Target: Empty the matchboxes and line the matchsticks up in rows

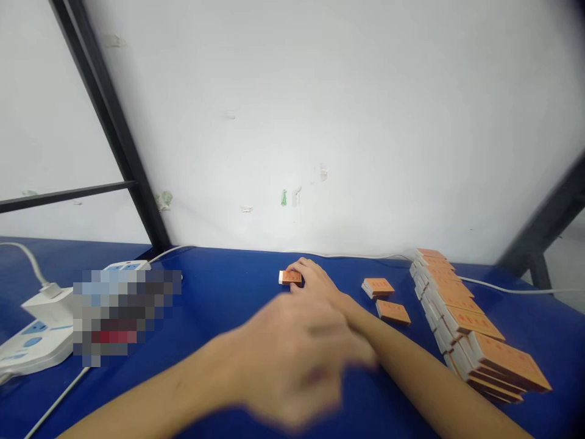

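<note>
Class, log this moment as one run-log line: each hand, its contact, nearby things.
right hand: fingers on small orange box | left hand: blurred, above blue table | nearby: two loose orange boxes, row of orange boxes at right

right hand (315,281) touches a small orange box (291,277) on the blue table (219,299); left hand (292,360) hovers blurred.

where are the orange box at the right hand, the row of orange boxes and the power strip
orange box (290,278): head view, its orange top
row of orange boxes (470,322): head view, a middle box's top
power strip (41,350): head view, its white casing
</note>
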### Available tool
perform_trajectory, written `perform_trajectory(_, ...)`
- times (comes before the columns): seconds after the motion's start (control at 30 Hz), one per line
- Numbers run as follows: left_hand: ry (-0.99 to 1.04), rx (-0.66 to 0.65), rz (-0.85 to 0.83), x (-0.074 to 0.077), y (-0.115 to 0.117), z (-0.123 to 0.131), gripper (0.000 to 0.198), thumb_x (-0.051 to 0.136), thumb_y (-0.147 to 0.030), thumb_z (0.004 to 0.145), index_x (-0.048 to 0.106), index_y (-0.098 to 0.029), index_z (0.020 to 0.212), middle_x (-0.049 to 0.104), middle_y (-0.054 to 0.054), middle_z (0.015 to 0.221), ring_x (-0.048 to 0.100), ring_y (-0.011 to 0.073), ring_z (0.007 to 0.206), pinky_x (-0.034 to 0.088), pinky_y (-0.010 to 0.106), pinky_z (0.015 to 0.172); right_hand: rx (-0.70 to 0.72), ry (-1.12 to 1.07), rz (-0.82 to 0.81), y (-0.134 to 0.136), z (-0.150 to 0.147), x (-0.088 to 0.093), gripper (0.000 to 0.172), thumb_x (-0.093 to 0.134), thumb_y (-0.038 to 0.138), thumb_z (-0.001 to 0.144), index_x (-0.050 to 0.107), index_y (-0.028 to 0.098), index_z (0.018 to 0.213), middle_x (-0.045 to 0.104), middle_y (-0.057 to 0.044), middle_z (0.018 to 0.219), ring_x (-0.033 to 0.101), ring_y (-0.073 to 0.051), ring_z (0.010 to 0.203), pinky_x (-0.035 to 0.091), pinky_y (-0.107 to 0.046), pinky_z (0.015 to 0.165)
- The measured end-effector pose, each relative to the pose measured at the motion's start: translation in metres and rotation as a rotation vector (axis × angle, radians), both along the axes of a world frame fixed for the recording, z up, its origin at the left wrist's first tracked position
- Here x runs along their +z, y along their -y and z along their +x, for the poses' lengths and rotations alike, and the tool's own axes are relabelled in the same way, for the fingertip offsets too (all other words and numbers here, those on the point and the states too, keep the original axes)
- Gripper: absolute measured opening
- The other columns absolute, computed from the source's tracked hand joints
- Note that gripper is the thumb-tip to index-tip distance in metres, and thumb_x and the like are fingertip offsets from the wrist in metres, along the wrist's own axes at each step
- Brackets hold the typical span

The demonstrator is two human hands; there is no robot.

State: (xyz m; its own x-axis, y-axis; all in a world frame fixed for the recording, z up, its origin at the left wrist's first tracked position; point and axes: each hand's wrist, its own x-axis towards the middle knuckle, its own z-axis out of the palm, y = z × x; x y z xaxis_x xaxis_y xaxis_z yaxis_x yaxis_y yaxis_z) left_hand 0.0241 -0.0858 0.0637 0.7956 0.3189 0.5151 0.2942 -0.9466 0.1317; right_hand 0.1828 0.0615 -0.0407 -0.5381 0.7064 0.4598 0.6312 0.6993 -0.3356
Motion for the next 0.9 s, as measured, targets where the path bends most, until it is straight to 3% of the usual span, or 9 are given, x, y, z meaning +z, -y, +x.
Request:
perform_trajectory(0.07, -0.018, 0.207, -0.078, -0.011, -0.050, -0.013, 0.025, 0.046, -0.020, 0.090, 0.067, -0.022, 0.103, 0.071, 0.007, 0.091, 0.065, 0.0209, 0.085, 0.053, 0.035, 0.082, 0.012, 0.007, -0.002, -0.001, 0.000, 0.000, 0.015, 0.060, 0.022, 0.086, 0.064, 0.021, 0.101, 0.060, -0.004, 0.097, 0.055, -0.019, 0.089, 0.044, -0.033, 0.082)
perform_trajectory(0.13, -0.016, 0.428, -0.257, -0.027, -0.098, -0.035, 0.027, 0.045, -0.023, 0.091, 0.067, -0.020, 0.106, 0.072, 0.007, 0.098, 0.066, 0.0207, 0.087, 0.053, 0.034, 0.081, 0.015, -0.012, -0.006, 0.000, 0.000, 0.001, 0.018, 0.061, 0.020, 0.085, 0.064, 0.021, 0.102, 0.061, -0.004, 0.098, 0.056, -0.019, 0.090, 0.044, -0.032, 0.083)
perform_trajectory(0.2, 0.057, 0.630, -0.338, -0.045, -0.130, -0.059, 0.030, 0.046, -0.023, 0.089, 0.066, -0.018, 0.110, 0.072, 0.007, 0.103, 0.066, 0.0216, 0.090, 0.053, 0.036, 0.085, 0.015, -0.037, -0.020, 0.002, 0.000, 0.002, 0.021, 0.062, 0.019, 0.083, 0.064, 0.021, 0.104, 0.063, -0.003, 0.101, 0.058, -0.019, 0.092, 0.044, -0.032, 0.086)
perform_trajectory(0.23, 0.055, 0.668, -0.363, -0.054, -0.138, -0.068, 0.032, 0.049, -0.024, 0.086, 0.066, -0.017, 0.112, 0.072, 0.008, 0.106, 0.065, 0.0226, 0.093, 0.052, 0.037, 0.088, 0.017, -0.046, -0.028, 0.003, 0.000, 0.003, 0.021, 0.062, 0.019, 0.083, 0.064, 0.021, 0.104, 0.063, -0.003, 0.101, 0.059, -0.018, 0.093, 0.045, -0.032, 0.086)
perform_trajectory(0.33, 0.047, 0.639, -0.425, -0.074, -0.140, -0.083, 0.037, 0.051, -0.027, 0.085, 0.066, -0.019, 0.118, 0.070, 0.007, 0.120, 0.063, 0.0247, 0.107, 0.051, 0.038, 0.096, 0.022, -0.058, -0.043, 0.006, 0.000, 0.006, 0.020, 0.061, 0.021, 0.086, 0.065, 0.021, 0.105, 0.066, -0.004, 0.102, 0.061, -0.019, 0.093, 0.046, -0.033, 0.085)
perform_trajectory(0.43, 0.075, 0.621, -0.409, -0.084, -0.131, -0.080, 0.041, 0.051, -0.020, 0.081, 0.067, -0.021, 0.119, 0.070, 0.005, 0.123, 0.058, 0.0254, 0.117, 0.046, 0.040, 0.105, 0.034, -0.068, -0.054, 0.006, 0.000, 0.006, 0.020, 0.062, 0.022, 0.087, 0.066, 0.022, 0.106, 0.068, -0.003, 0.103, 0.062, -0.019, 0.093, 0.047, -0.033, 0.085)
perform_trajectory(0.53, 0.106, 0.595, -0.373, -0.088, -0.127, -0.075, 0.045, 0.051, -0.016, 0.078, 0.067, -0.021, 0.120, 0.069, 0.004, 0.125, 0.054, 0.0254, 0.124, 0.041, 0.041, 0.111, 0.051, -0.088, -0.057, 0.006, 0.000, 0.006, 0.018, 0.062, 0.022, 0.088, 0.066, 0.021, 0.105, 0.069, -0.004, 0.104, 0.064, -0.019, 0.093, 0.047, -0.033, 0.086)
perform_trajectory(0.77, 0.062, 0.564, -0.316, -0.093, -0.129, -0.070, 0.032, 0.058, -0.031, 0.088, 0.068, -0.023, 0.118, 0.070, 0.004, 0.122, 0.059, 0.0250, 0.117, 0.045, 0.039, 0.106, 0.067, -0.105, -0.056, 0.004, 0.000, 0.004, 0.016, 0.063, 0.025, 0.090, 0.067, 0.021, 0.105, 0.070, -0.004, 0.103, 0.065, -0.019, 0.093, 0.048, -0.033, 0.085)
perform_trajectory(0.9, 0.041, 0.561, -0.308, -0.097, -0.131, -0.071, 0.035, 0.056, -0.033, 0.092, 0.065, -0.025, 0.125, 0.069, 0.003, 0.127, 0.059, 0.0243, 0.118, 0.045, 0.038, 0.105, 0.055, -0.108, -0.057, 0.002, 0.001, 0.002, 0.016, 0.064, 0.024, 0.088, 0.066, 0.021, 0.104, 0.069, -0.004, 0.104, 0.064, -0.018, 0.093, 0.048, -0.034, 0.086)
